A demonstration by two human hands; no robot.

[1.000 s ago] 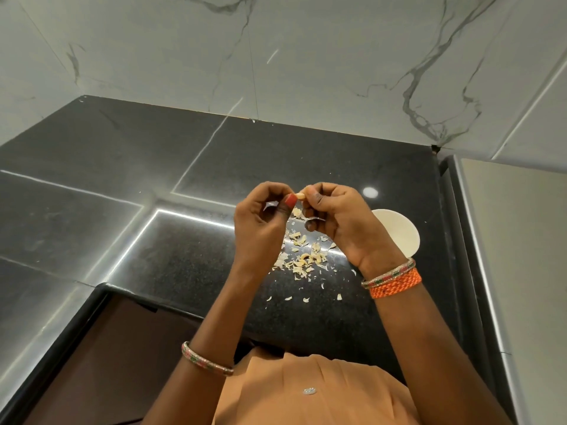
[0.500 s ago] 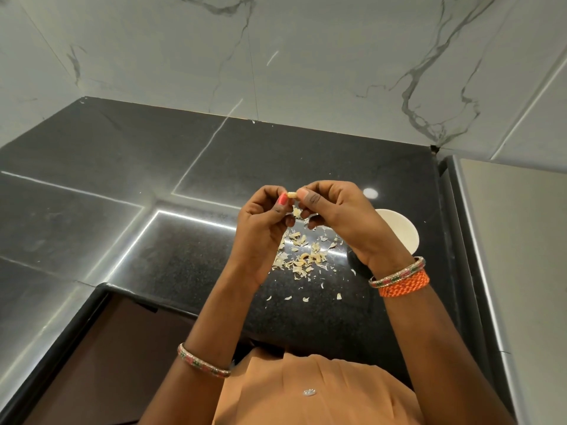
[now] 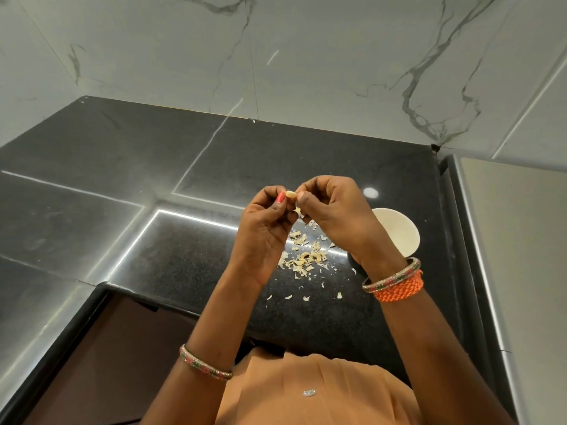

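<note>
A small pale garlic clove (image 3: 291, 194) is pinched between the fingertips of both hands, held above the black counter (image 3: 184, 265). My left hand (image 3: 264, 234) grips it from the left with curled fingers, thumb nail painted red. My right hand (image 3: 337, 216) pinches it from the right. A strip of skin hangs below the clove. Under the hands lies a pile of pale garlic peels (image 3: 306, 256) scattered on the counter.
A white bowl (image 3: 399, 234) stands on the counter to the right, partly behind my right wrist. A marble wall (image 3: 306, 56) rises behind. A steel surface (image 3: 521, 271) borders the right side. The counter's front edge drops to a brown floor at lower left.
Both hands have shifted slightly left and down with the clove between them; the fingers have worked along the clove. The peel pile and bowl have not moved.
</note>
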